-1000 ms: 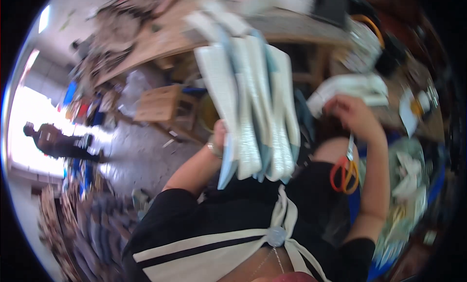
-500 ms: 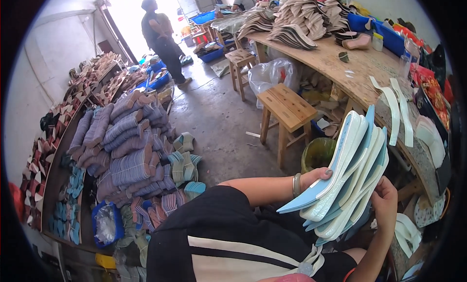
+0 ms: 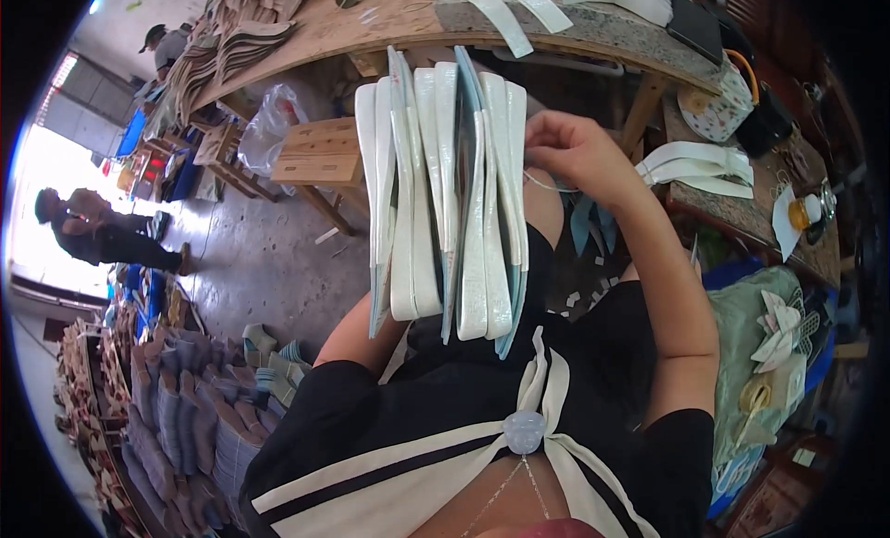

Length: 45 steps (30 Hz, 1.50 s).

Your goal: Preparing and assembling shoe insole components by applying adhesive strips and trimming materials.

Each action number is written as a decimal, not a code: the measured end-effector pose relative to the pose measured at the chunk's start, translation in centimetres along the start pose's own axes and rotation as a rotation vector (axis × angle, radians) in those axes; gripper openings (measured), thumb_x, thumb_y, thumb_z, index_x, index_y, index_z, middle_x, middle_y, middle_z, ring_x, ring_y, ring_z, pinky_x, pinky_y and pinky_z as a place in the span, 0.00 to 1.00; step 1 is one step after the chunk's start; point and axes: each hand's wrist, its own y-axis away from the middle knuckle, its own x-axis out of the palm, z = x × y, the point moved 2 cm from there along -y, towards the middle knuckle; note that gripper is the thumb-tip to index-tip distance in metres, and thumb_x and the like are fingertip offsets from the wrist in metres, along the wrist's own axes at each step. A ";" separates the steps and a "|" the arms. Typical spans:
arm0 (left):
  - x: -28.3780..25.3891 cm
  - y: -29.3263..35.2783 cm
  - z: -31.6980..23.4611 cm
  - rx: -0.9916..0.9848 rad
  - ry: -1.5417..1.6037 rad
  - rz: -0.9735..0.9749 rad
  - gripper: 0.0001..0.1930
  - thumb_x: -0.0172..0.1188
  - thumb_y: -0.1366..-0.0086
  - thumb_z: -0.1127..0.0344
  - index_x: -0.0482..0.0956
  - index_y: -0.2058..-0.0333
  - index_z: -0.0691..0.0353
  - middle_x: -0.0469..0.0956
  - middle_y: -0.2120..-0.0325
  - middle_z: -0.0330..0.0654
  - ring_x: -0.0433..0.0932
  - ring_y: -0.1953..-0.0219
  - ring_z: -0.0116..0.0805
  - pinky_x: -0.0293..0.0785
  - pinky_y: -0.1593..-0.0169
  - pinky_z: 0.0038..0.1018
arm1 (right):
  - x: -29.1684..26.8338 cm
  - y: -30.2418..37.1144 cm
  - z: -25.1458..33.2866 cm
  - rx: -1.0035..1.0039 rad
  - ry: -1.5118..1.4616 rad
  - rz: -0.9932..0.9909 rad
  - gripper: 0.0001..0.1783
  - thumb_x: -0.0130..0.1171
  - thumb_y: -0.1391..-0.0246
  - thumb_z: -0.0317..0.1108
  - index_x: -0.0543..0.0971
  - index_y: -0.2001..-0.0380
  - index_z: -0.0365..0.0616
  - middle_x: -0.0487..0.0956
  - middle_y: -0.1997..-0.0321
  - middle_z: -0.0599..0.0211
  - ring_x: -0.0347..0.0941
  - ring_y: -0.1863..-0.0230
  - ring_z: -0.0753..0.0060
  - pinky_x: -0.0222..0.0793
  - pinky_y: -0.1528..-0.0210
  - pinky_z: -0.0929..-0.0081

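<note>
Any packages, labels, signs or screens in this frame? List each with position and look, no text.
Clear plastic bag: crumpled, beside the wooden stool, upper left.
Green sack: bulging, at far right, pale cut pieces lying on it.
Dark flat case or device: on the workbench, top right; cannot tell if it is a screen.
No labels or signs can be made out.

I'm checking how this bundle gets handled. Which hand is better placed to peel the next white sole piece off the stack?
Probably the right hand: its fingers already rest on the stack of white sole pieces at its upper right edge. The left hand is hidden behind the stack, seemingly supporting it.
</note>
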 end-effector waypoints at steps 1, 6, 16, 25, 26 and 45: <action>-0.1 -0.3 -0.1 -0.015 0.009 0.001 0.34 0.68 0.53 0.56 0.71 0.48 0.68 0.79 0.59 0.51 0.81 0.61 0.39 0.79 0.55 0.36 | 0.1 0.6 -0.2 0.010 0.001 -0.013 0.04 0.58 0.48 0.27 0.78 0.67 0.43 0.78 0.71 0.78 0.68 0.73 0.90 0.58 0.78 0.89; -0.5 -1.3 -0.5 -0.059 0.033 0.015 0.34 0.68 0.53 0.56 0.71 0.48 0.68 0.79 0.59 0.51 0.81 0.61 0.39 0.79 0.55 0.36 | 1.2 2.3 -0.7 0.153 0.105 -0.076 0.06 0.57 0.48 0.27 0.79 0.65 0.43 0.79 0.69 0.75 0.70 0.72 0.88 0.62 0.77 0.87; -0.9 -2.3 -0.7 -0.066 0.044 0.017 0.35 0.68 0.53 0.57 0.70 0.48 0.68 0.79 0.58 0.51 0.81 0.60 0.39 0.78 0.54 0.36 | 1.1 3.9 -0.7 0.075 0.294 0.028 0.05 0.55 0.50 0.22 0.77 0.68 0.36 0.78 0.73 0.68 0.74 0.68 0.80 0.69 0.61 0.80; -1.1 -3.5 -0.1 -0.098 0.068 0.014 0.35 0.68 0.53 0.57 0.70 0.47 0.68 0.78 0.58 0.51 0.81 0.60 0.39 0.78 0.53 0.36 | 0.1 1.3 0.8 0.016 -0.113 -0.363 0.25 0.56 0.43 0.42 0.71 0.45 0.45 0.76 0.70 0.72 0.58 0.82 0.88 0.55 0.79 0.88; -1.6 -4.8 0.0 -0.103 0.074 0.013 0.35 0.68 0.53 0.57 0.70 0.47 0.68 0.78 0.58 0.51 0.81 0.60 0.39 0.78 0.53 0.36 | 0.9 0.8 0.8 0.023 -0.048 -0.243 0.25 0.56 0.43 0.44 0.71 0.45 0.44 0.75 0.71 0.73 0.57 0.82 0.88 0.54 0.80 0.88; -1.0 -2.6 -0.3 -0.183 0.070 0.005 0.35 0.69 0.52 0.57 0.69 0.47 0.68 0.78 0.57 0.51 0.80 0.59 0.39 0.77 0.52 0.37 | -0.4 5.5 2.8 0.242 0.193 0.319 0.06 0.50 0.48 0.22 0.72 0.65 0.39 0.78 0.68 0.69 0.71 0.69 0.84 0.67 0.65 0.83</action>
